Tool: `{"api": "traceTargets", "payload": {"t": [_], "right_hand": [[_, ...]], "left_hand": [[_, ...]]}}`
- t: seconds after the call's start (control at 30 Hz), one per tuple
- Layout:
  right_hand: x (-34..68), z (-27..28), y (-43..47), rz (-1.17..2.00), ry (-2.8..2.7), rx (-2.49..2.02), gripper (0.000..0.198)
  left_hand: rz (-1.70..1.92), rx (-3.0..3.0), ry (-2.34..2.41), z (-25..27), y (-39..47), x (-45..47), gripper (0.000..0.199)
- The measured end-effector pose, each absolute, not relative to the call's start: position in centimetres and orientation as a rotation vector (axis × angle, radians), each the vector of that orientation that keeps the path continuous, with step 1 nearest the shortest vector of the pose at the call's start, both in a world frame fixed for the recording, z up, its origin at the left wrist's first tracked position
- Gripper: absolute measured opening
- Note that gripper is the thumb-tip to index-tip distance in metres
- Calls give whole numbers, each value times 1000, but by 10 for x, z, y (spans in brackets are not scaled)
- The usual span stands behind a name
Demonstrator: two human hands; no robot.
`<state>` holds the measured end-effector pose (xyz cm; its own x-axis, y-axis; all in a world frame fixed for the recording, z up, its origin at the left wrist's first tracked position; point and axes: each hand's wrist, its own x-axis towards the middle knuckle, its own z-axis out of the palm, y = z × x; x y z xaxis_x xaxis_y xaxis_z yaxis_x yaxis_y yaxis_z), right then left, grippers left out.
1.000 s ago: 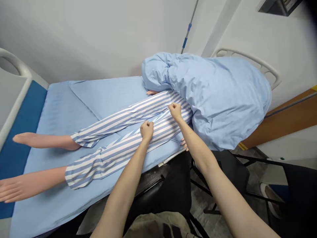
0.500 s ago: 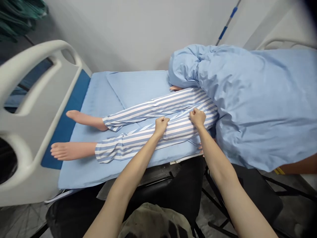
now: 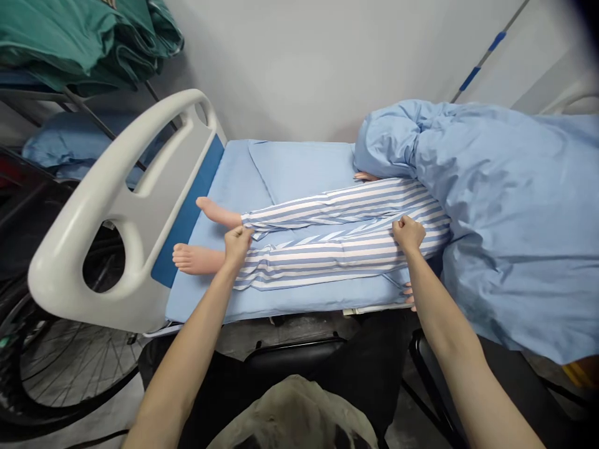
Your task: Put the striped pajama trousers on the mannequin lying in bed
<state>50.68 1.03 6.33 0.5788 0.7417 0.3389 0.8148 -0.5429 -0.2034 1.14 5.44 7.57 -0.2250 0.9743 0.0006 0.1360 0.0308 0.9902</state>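
A manikin's legs lie on the bed in blue-and-white striped trousers [image 3: 322, 259], with two bare feet [image 3: 199, 258] pointing left. My left hand [image 3: 238, 244] is closed at the cuff of the near trouser leg, by the ankle; its fingertips are partly hidden. Higher up, at the near thigh, my right hand [image 3: 409, 233] is closed on the trouser cloth. A bunched light-blue quilt [image 3: 515, 224] covers the manikin from the hips up. Fingers of the manikin's hands [image 3: 366, 177] show from under the quilt's edge.
The bed's white footboard [image 3: 126, 146] rises on the left, beside a spoked wheel [image 3: 70, 368]. Green cloths [image 3: 84, 43] lie on a rack behind it. Black chairs [image 3: 292, 362] stand against the near bed edge. A pole [image 3: 482, 59] leans at the back wall.
My left hand has gone from the knee area down to the near ankle cuff. My right hand stays closed at the thigh. The view has turned toward the left.
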Motion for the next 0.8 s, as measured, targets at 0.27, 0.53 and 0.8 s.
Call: {"api": "traceTargets", "payload": {"t": [0.27, 0.53, 0.8], "right_hand": [[469, 93, 23, 78, -1349, -2258, 34], [229, 82, 33, 608, -1646, -1388, 37], [189, 43, 38, 766, -1391, -1453, 35]], "left_hand": [[1128, 1537, 1515, 47, 44, 9, 36], [1087, 1585, 1612, 50, 43, 12, 32], [1149, 1543, 1597, 53, 49, 16, 32]]}}
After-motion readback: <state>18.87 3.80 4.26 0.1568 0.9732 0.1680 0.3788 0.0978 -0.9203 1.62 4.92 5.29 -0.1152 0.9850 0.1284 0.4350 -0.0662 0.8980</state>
